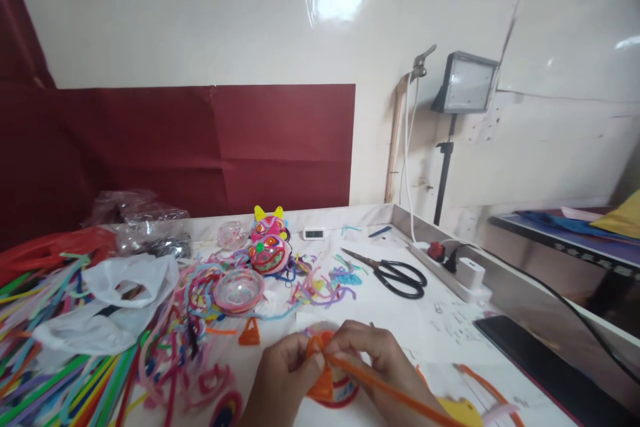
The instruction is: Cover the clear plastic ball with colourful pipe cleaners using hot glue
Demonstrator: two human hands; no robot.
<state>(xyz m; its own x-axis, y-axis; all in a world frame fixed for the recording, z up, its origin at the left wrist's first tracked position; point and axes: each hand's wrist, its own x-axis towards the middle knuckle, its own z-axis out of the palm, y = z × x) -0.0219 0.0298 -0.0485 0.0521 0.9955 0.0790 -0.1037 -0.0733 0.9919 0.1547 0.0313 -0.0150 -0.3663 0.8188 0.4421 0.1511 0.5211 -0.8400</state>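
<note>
- Pinching an orange piece (pixel 320 381) between thumb and fingers, the left hand (pixel 283 370) is closed, knuckles up, over the near middle of the table (pixel 370 312).
- The right hand (pixel 375 357) meets it from the other side, fingers curled, thumb and fingertips closed on an orange strip (pixel 387 388) that slants across this hand toward the table's near right corner.
- Beneath both hands shows a round red-edged piece (pixel 350 392); whether either hand grips it, I cannot tell.
- Beyond the left hand lie an orange triangle (pixel 249 333) and a clear dish (pixel 240 290).
- Fuzzy coloured sticks (pixel 65 390) crowd the left side, partly under a white plastic bag (pixel 95 333).
- Black-handled scissors (pixel 403 280) lie open toward the far right corner; a dark phone (pixel 545 360) lies along the right edge, with a power strip (pixel 467 290) farther up it.
- By the far edge stand a bright figure with yellow ears (pixel 270 247) and a small white display (pixel 313 234).
- Behind, a dark red sheet (pixel 285 140) covers part of the glossy pale wall (pixel 200 20).
- Right of it are a tap (pixel 420 68), a lamp on a stand (pixel 470 83) and another table (pixel 565 228).
</note>
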